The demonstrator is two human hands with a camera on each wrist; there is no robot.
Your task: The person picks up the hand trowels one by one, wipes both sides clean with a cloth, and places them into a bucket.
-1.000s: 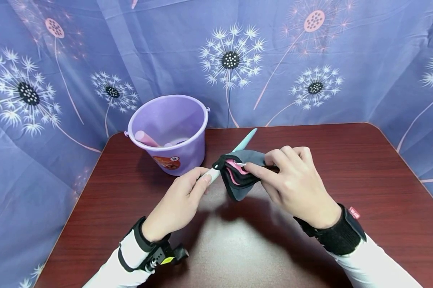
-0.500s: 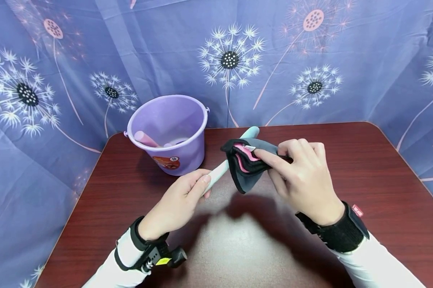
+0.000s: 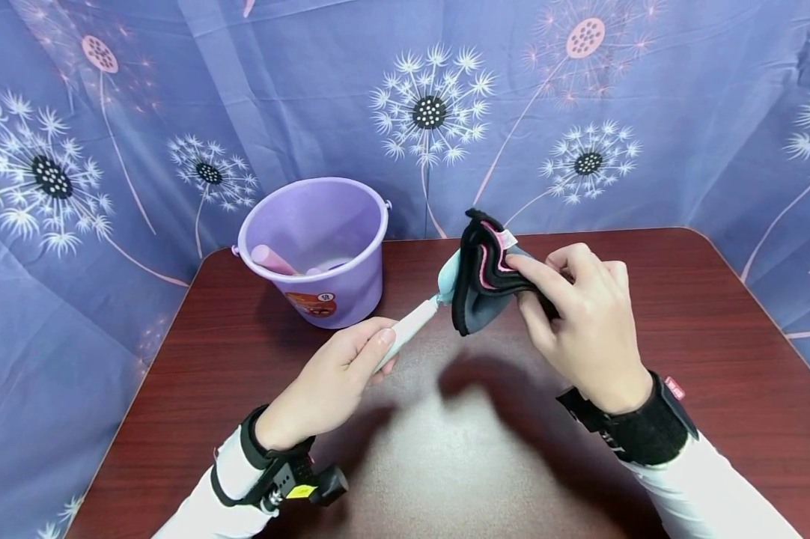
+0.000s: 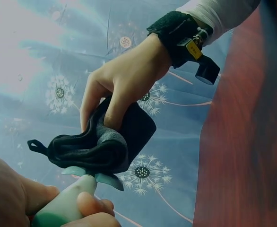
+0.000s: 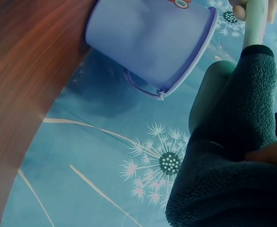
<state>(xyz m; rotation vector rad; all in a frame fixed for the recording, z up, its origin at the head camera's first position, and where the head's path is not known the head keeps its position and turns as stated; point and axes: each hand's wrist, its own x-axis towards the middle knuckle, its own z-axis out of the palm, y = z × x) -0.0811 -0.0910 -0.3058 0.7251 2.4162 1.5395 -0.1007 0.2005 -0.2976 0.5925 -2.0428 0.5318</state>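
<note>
My left hand (image 3: 340,378) grips the pale handle of a utensil (image 3: 415,322) with a rounded teal head, which points away and up to the right. My right hand (image 3: 583,322) pinches a folded grey-and-black cloth (image 3: 471,292) with pink layers inside and a small white tag. Part of the teal head lies behind the cloth in the head view. Seen from the left wrist, the cloth (image 4: 91,146) sits right at the head, whose two curved sides stick out below it. The right wrist view shows the cloth's fuzzy pile (image 5: 252,94) with the head (image 5: 209,94) beside it.
A purple bucket (image 3: 371,292) stands at the back left of the dark red wooden table (image 3: 701,322). Inside it lies a pink rod-like piece (image 3: 273,260) among other purple bits. Behind the table hangs a blue dandelion-print curtain (image 3: 297,90).
My right hand has drawn the cloth up and to the right along the utensil, from the handle to the head. The pale handle is now bare. My left hand has stayed nearly in place.
</note>
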